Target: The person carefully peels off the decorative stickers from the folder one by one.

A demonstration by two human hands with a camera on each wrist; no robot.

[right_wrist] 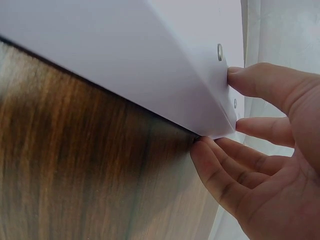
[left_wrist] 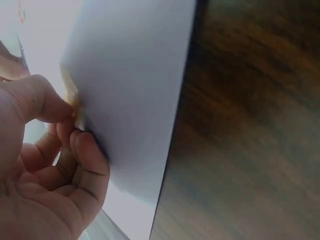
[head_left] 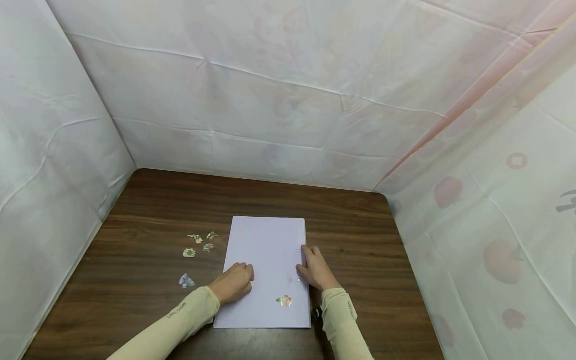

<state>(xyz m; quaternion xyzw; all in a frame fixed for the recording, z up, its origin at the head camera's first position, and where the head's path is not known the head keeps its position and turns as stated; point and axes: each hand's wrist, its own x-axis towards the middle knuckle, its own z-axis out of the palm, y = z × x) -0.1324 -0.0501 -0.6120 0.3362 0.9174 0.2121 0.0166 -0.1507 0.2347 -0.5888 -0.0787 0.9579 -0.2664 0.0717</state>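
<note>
Here, pinches a yellowish piece (left_wrist: 69, 85) in the left hand (head_left: 234, 283) over the white folder (head_left: 270, 245). Holds its three-o'clock edge in the right hand (head_left: 317, 270).

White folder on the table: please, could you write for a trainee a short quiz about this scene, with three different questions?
1. True or false: the left hand pinches a small piece over the white folder.
2. The right hand is: A) at the folder's left edge; B) at its right edge; C) out of view.
3. In the head view, on which side of the folder do loose pieces lie on the table?

Key: 1. True; 2. B; 3. Left.
</note>
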